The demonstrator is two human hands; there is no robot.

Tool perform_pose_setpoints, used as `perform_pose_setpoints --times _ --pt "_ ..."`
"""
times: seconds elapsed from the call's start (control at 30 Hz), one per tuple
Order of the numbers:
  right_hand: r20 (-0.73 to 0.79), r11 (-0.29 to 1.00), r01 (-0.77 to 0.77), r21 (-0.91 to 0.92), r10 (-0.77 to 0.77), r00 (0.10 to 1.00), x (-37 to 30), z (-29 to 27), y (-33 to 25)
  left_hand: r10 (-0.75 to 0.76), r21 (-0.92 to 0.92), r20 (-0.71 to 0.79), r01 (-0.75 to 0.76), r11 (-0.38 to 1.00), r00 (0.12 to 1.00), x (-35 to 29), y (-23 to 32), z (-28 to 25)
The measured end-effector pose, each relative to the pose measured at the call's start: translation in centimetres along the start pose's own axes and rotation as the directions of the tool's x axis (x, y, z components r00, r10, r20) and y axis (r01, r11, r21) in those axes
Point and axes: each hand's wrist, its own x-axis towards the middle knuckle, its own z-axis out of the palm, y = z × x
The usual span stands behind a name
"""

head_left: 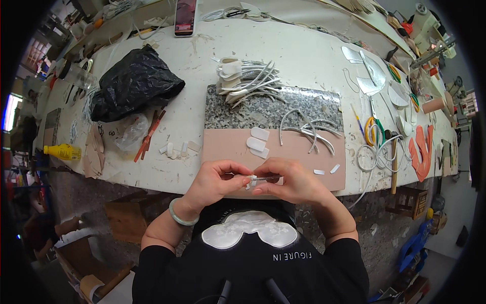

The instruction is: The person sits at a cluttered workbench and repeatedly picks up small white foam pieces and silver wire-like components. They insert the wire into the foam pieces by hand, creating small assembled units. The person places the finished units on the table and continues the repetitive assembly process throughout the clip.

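Observation:
Close to the table's front edge, my left hand [215, 181] and my right hand [293, 178] meet with fingers pinched. Between the left fingertips is a small white piece [252, 181]. My right fingers grip a short silvery cord [268, 179], whose end meets the white piece; fingers partly hide the joint. Just beyond the hands, several white round-ended tabs [259, 134] lie on a pinkish board [228, 149]. Loose silvery cords [315, 133] curve to their right. A bundle of silvery cords with pale tabs [253, 78] rests on a speckled stone slab [314, 101].
A black plastic bag [136, 83], red strips [150, 134] and a yellow bottle [62, 152] occupy the left. Right of the board are scissors [373, 129], a coiled white cord [377, 158], a hammer [394, 167] and orange cut pieces [421, 154]. A phone [186, 17] stands at the back.

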Motion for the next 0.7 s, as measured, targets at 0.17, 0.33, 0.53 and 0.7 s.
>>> perform_pose_setpoints --times 0.17,0.33,0.53,0.7 --pt "0.026 0.995 0.008 -0.103 -0.006 1.0 0.1 0.4 1.2 0.056 -0.005 0.068 -0.055 0.998 0.996 -0.1 -0.4 0.4" --pt "-0.017 0.994 0.018 -0.104 -0.02 1.0 -0.7 0.2 0.3 -0.03 -0.19 -0.033 0.023 0.981 0.999 -0.1 1.1 -0.1" --pt "-0.155 0.998 0.053 0.046 -0.046 0.987 -3.4 -1.9 0.2 0.306 0.386 -0.251 -0.195 0.902 0.918 4.6 0.4 -3.1" --pt "-0.159 0.995 0.037 -0.093 -0.051 0.986 -4.0 -1.9 2.0 0.636 0.819 0.291 -0.53 0.221 0.715 8.6 -0.4 -1.1"
